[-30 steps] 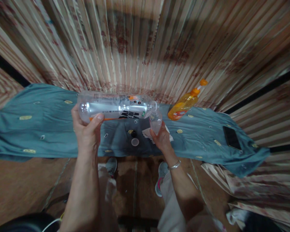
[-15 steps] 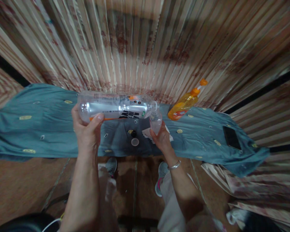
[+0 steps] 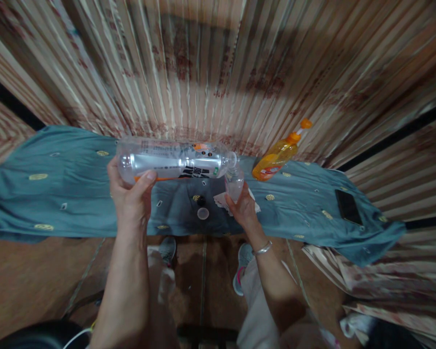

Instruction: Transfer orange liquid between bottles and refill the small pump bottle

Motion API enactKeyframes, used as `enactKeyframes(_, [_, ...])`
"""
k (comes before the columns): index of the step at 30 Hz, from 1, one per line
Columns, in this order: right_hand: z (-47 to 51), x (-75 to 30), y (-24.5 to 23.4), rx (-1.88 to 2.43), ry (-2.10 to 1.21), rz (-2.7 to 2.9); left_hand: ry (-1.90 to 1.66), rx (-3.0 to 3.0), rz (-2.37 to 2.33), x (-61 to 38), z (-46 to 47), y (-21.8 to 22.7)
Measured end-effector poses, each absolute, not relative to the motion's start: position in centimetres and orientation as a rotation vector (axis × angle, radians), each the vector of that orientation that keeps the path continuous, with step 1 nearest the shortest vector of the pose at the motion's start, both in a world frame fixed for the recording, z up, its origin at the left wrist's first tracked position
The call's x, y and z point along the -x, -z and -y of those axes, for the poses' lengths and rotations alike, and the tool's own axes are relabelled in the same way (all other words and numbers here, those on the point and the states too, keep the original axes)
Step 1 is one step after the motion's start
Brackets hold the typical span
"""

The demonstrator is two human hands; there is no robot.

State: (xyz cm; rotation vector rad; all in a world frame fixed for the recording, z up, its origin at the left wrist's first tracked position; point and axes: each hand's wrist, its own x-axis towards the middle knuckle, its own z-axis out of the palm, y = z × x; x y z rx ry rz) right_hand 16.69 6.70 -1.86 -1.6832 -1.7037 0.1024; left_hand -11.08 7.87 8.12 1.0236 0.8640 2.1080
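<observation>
Two arms [image 3: 125, 271] extended, left hand [image 3: 131, 198] around large bottle [image 3: 163, 165]

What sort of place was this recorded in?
Probably a curtained-off corner indoors, perhaps in a home: a pleated curtain hangs close behind a patterned cloth spread like a table cover, and the brown floor shows straight joint lines, as tiles would.

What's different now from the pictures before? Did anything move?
Nothing I can see has moved, and the hands took hold of or let go of nothing. The left hand still holds the big clear bottle on its side, its mouth at the small bottle in the right hand. The yellow bottle and black phone stayed put.
</observation>
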Motion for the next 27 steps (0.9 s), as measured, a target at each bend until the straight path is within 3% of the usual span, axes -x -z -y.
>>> enactKeyframes(27, [-6.75,-16.71,2.26,1.75,-0.083,1.726,-2.128,-1.029,-0.821,11.26,-7.98,-8.05])
